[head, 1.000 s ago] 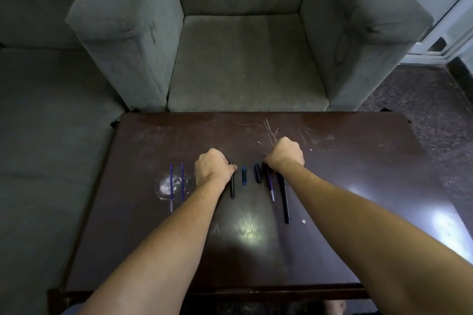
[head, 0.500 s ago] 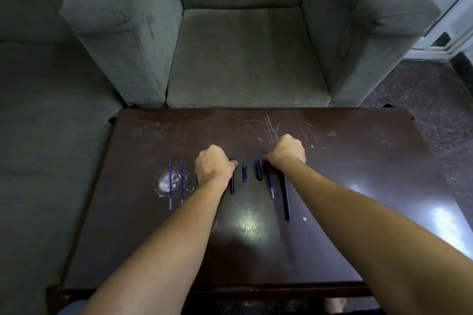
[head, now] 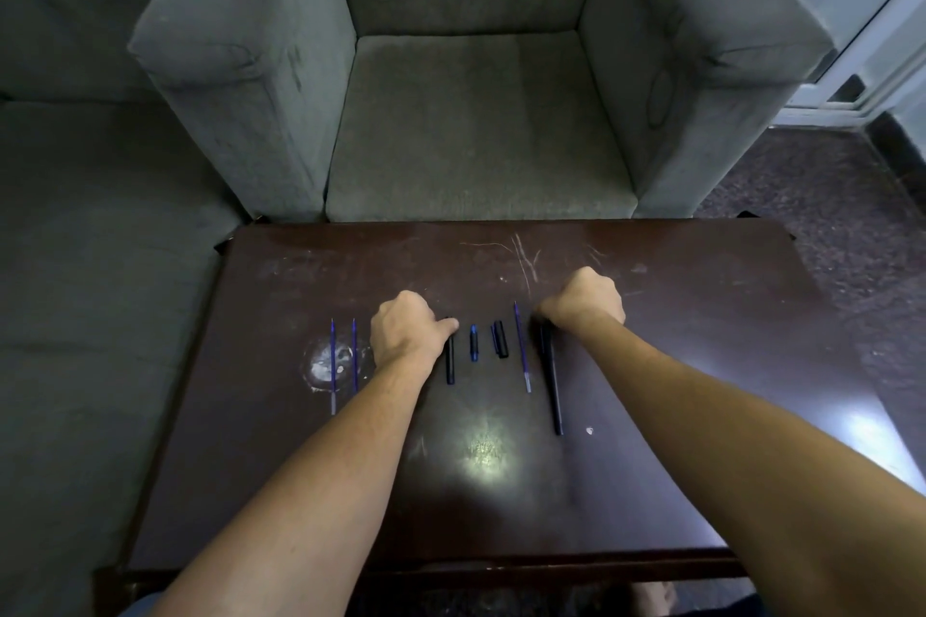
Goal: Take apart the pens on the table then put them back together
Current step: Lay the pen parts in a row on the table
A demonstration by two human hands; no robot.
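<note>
Pen parts lie in a row on the dark wooden table [head: 701, 316]. Two blue refills [head: 332, 356] lie at the left. My left hand [head: 406, 333] is curled, its thumb on the top end of a short black barrel [head: 450, 361]. To the right lie a small blue piece [head: 473, 342], black caps [head: 500, 339] and another blue refill [head: 521, 348]. A long black pen body [head: 552, 386] runs toward me. My right hand [head: 584, 298] is a fist at its far end. Its fingers are hidden underneath.
A grey armchair [head: 476, 115] stands right behind the table's far edge. A grey sofa seat [head: 100, 266] borders the table's left side. A white stain [head: 330, 361] marks the tabletop under the left refills. Dark floor [head: 827, 241] lies to the right.
My right hand has shifted to the right, uncovering the top of the blue refill beside it. My left hand stays on the short black barrel.
</note>
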